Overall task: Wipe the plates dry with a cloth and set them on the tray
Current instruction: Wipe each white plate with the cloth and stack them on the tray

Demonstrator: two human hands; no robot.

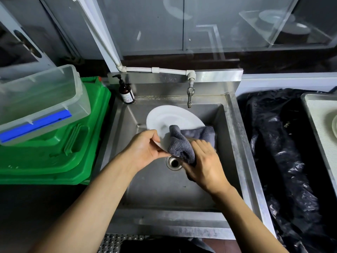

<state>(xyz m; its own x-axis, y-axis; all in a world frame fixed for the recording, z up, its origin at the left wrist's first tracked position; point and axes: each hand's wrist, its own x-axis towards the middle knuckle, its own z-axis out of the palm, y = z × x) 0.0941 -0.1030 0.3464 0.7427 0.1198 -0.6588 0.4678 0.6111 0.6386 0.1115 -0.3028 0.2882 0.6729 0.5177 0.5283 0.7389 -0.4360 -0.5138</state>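
Stainless-steel sink (235, 136) set between a green bin (69, 143) and a black plastic sheet (277, 143); tap (190, 95) at the rear wall, pump bottle (126, 92) in the rear left corner, drain (174, 162) below the hands. White plate (171, 117) held tilted above the basin; left hand (145, 148) pinches its near rim, thumb on top; right hand (204, 165) grips a grey cloth (182, 141) bunched against the plate's near right edge. Tray (317, 117) at far right, a pale plate edge (334, 125) showing on it; clear lidded container (42, 101) rests on the bin.
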